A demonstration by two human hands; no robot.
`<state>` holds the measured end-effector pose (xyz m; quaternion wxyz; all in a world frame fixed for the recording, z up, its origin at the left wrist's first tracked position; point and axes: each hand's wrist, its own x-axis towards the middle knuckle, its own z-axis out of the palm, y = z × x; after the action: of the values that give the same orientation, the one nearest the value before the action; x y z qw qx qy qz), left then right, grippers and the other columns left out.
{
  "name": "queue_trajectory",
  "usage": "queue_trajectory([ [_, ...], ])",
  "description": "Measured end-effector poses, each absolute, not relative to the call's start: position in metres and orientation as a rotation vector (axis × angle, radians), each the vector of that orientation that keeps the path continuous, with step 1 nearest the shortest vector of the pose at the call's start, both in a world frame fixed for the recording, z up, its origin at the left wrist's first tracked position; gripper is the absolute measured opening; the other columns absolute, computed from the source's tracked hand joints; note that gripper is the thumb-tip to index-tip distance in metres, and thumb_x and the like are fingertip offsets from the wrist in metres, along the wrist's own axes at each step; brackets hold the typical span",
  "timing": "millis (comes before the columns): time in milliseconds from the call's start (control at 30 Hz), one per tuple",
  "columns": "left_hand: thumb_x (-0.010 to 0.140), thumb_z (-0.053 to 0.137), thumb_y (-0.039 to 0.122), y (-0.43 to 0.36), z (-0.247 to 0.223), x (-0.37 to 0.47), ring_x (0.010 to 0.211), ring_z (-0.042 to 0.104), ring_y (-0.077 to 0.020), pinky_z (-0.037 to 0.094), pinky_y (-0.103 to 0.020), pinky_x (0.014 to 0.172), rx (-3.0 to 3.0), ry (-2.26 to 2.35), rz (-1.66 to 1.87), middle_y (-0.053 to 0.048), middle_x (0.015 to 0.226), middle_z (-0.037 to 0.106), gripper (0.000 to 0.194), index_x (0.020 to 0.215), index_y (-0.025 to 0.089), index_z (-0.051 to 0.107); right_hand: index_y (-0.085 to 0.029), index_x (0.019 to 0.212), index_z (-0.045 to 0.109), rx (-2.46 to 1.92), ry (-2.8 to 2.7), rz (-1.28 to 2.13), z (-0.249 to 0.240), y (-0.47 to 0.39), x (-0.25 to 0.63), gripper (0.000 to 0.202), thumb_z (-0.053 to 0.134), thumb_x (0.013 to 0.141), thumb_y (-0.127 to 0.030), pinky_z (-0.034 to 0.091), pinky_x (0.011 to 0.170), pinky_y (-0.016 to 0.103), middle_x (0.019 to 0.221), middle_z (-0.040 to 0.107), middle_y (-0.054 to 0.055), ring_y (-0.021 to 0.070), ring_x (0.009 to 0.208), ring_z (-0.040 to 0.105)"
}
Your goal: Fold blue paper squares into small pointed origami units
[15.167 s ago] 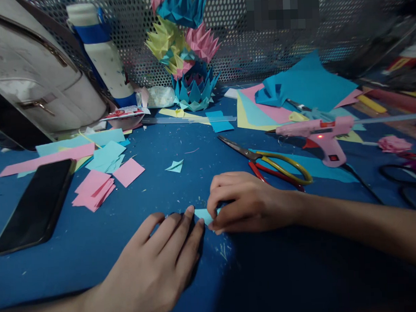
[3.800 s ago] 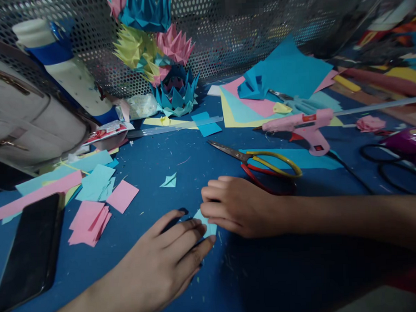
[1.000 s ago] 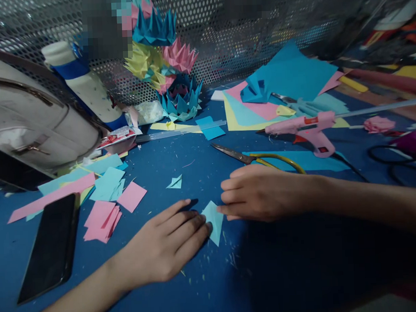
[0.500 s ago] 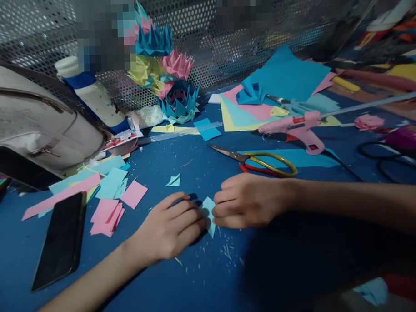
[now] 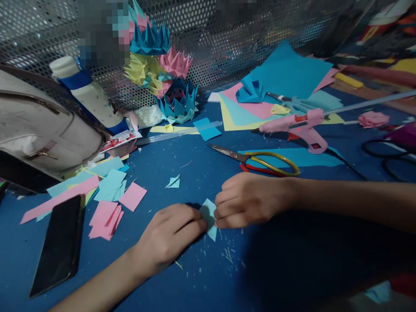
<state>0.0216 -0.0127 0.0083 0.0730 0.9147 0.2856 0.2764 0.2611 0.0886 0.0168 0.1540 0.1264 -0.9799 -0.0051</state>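
Left hand (image 5: 173,230): fingers bent and lying side by side, tips at the left edge of the small, pale turquoise, kite-shaped piece of paper (image 5: 209,215); whether they pinch it or only press it down cannot be told.
Right hand (image 5: 244,202): fingers curled together, tips at the right edge of the same piece; contact partly hidden, so a pinch cannot be confirmed.
Kite-shaped piece: between the two hands, on the scuffed blue tabletop (image 5: 185,293); its upper and lower points show free of the fingers.
Fold in hand: judged to be the shaping or creasing of this piece, one hand steadying, the other working the edge; fold layers too small to read.
Next crease: judged to call for a steady left side, the right edge lined up true, then firm pressure along the fold; a slip would probably skew the points.
Finished-looking sample: a small turquoise folded-paper point (image 5: 174,181), beyond the hands and well apart from them.
Squares: loose pale turquoise paper squares (image 5: 109,184), a fanned stack of pink paper squares (image 5: 104,219) and a single pink paper square (image 5: 133,196), all to the left.
Tools: metal scissors with yellow and red handles (image 5: 242,158), beyond the right hand; a pink plastic glue gun (image 5: 300,125) farther out, small red light showing.
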Motion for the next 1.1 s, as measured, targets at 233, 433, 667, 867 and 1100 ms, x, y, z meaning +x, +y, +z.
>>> queue_trajectory([
  [233,0.105,0.038,0.012,-0.024,0.011,-0.007,0.13,0.057,-0.0219,0.046,-0.037,0.113,3.004,0.498,0.632,-0.011,0.13,0.068,0.035,0.131,0.005,0.062,-0.018,0.11,0.065,0.418,-2.783,0.049,0.012,0.092,0.265,0.022,0.043,0.105,-0.017,0.038,0.062,0.031,0.09,0.067,0.001,0.0135,0.093,0.061],
  [433,0.105,0.047,0.043,-0.025,0.021,-0.017,0.136,0.052,-0.0216,0.033,-0.037,0.122,3.246,0.386,0.38,-0.01,0.141,0.059,0.047,0.128,0.007,0.064,-0.018,0.109,0.067,0.424,-2.747,0.059,0.007,0.094,0.266,0.022,0.045,0.104,-0.018,0.043,0.062,0.031,0.093,0.069,0.001,0.0124,0.095,0.063],
  [667,0.105,0.041,0.05,-0.014,0.021,-0.015,0.137,0.05,-0.0279,0.037,-0.044,0.118,3.189,0.294,0.26,-0.017,0.144,0.054,0.058,0.132,0.001,0.06,-0.016,0.107,0.067,0.421,-2.694,0.137,0.006,0.096,0.265,0.019,0.049,0.101,-0.016,0.044,0.063,0.031,0.095,0.07,0.002,0.0125,0.092,0.064],
  [867,0.106,0.039,0.048,-0.012,0.016,-0.015,0.143,0.041,-0.0302,0.036,-0.046,0.119,3.116,0.32,0.222,-0.021,0.149,0.048,0.061,0.137,-0.002,0.053,-0.015,0.109,0.066,0.415,-2.679,0.2,0.005,0.097,0.265,0.018,0.05,0.101,-0.015,0.043,0.064,0.032,0.097,0.071,0.002,0.0129,0.093,0.064],
  [1100,0.106,0.036,0.052,-0.016,0.01,-0.015,0.147,0.033,-0.0309,0.032,-0.045,0.121,3.086,0.36,0.134,-0.022,0.154,0.04,0.067,0.144,-0.003,0.045,-0.016,0.106,0.067,0.422,-2.673,0.157,0.004,0.096,0.265,0.02,0.047,0.102,-0.016,0.043,0.063,0.032,0.094,0.071,0.001,0.0122,0.09,0.064],
])
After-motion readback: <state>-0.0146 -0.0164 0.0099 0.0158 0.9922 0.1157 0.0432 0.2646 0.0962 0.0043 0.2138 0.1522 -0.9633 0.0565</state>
